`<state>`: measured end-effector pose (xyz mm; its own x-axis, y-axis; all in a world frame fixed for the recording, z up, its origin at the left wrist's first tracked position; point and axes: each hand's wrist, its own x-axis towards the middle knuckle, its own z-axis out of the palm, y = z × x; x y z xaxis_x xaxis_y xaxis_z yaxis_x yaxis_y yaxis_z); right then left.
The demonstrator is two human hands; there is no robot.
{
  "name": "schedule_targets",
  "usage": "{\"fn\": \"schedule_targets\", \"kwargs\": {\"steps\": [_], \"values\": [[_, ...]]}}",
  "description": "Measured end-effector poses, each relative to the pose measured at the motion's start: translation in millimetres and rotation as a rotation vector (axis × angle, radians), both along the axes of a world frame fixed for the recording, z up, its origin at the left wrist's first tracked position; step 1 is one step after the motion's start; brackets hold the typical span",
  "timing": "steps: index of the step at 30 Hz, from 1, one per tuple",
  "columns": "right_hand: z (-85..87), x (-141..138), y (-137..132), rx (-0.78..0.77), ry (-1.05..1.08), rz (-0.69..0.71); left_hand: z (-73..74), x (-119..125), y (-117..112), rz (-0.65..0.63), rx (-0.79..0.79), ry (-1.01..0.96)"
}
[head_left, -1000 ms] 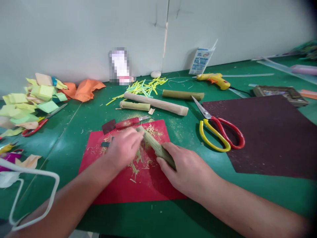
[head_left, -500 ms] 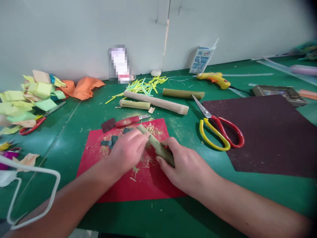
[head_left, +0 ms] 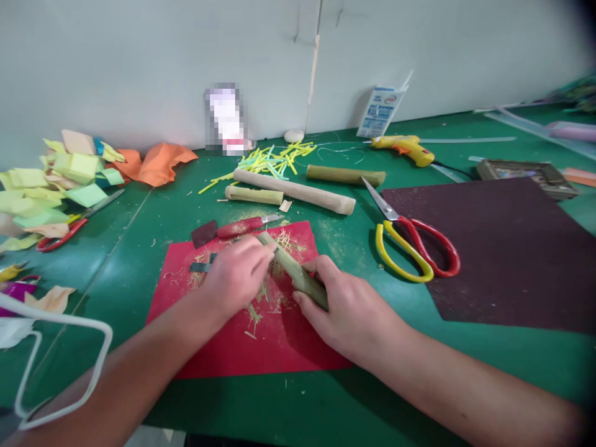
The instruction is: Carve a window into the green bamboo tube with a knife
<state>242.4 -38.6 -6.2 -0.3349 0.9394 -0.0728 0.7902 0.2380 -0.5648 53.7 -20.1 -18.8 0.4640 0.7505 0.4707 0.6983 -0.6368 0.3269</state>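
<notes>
My right hand (head_left: 347,301) is closed around the lower end of a green bamboo stick (head_left: 298,273), which slants up and left over a red sheet (head_left: 218,357). At the stick's upper end, the fingers of my left hand (head_left: 242,267) are pinched on a small dark strip that looks like sandpaper, mostly hidden, and press against its side. Pale fibrous shavings (head_left: 254,316) and dust lie beneath. Beyond my left hand rests a red-handled carving knife (head_left: 242,227), beside a dark brown square (head_left: 203,234). Dark green strips (head_left: 200,267) lie left of that hand.
Behind are a long pale stick (head_left: 298,191), two bamboo pieces (head_left: 344,175) (head_left: 255,195) and yellow-green strips (head_left: 265,162). To the right lie scissors (head_left: 405,239), a brown sheet (head_left: 503,261) and a yellow glue gun (head_left: 405,149). Folded papers (head_left: 60,180) and a white wire frame (head_left: 105,354) are left.
My left hand has shifted slightly down and left along the bamboo stick, its fingers still pinched. My right hand keeps its hold in nearly the same place.
</notes>
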Motion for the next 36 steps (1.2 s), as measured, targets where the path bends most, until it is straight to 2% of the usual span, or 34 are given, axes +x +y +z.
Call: {"fn": "schedule_targets", "kwargs": {"steps": [4, 7, 11, 14, 15, 18, 19, 22, 26, 29, 33, 36], "values": [[0.2, -0.3, -0.9, -0.011, 0.002, 0.014, 0.0, -4.3, 2.8, -0.089, -0.051, 0.047], [0.0, -0.7, -1.4, -0.005, -0.007, 0.001, 0.4, -4.3, 2.0, 0.022, -0.017, 0.031], [-0.6, -1.1, -0.5, -0.016, 0.008, 0.016, 0.9, 1.0, -2.2, -0.097, -0.1, 0.094], [-0.8, -1.1, 0.2, -0.016, -0.013, -0.021, 1.9, 2.5, -2.8, 0.025, -0.014, 0.038], [-0.9, -1.0, 0.2, -0.018, -0.016, -0.015, 2.2, 2.4, -2.8, 0.022, -0.014, 0.056], [-1.3, -0.6, -0.1, -0.018, 0.018, 0.02, 2.6, 1.1, -2.7, -0.119, -0.035, 0.128], [-1.4, -0.5, -0.2, -0.017, 0.017, 0.009, 2.8, 0.6, -2.3, -0.131, -0.01, 0.121], [-1.7, -0.6, -0.3, 0.001, -0.005, -0.012, 3.5, 0.6, -1.4, 0.007, -0.001, 0.062], [-2.1, -1.2, 0.1, -0.002, 0.006, 0.011, 3.0, 2.5, -2.3, -0.14, -0.039, 0.098], [-1.8, -1.4, 0.4, -0.012, -0.011, -0.019, 0.8, 1.2, -1.4, -0.011, 0.031, 0.039], [-0.1, -1.3, 0.5, -0.03, 0.014, 0.013, -2.7, -2.9, 1.6, -0.148, 0.016, 0.083], [0.4, -1.4, 0.3, -0.007, -0.008, -0.014, -2.5, -5.5, 4.4, -0.019, 0.032, 0.042]]}}
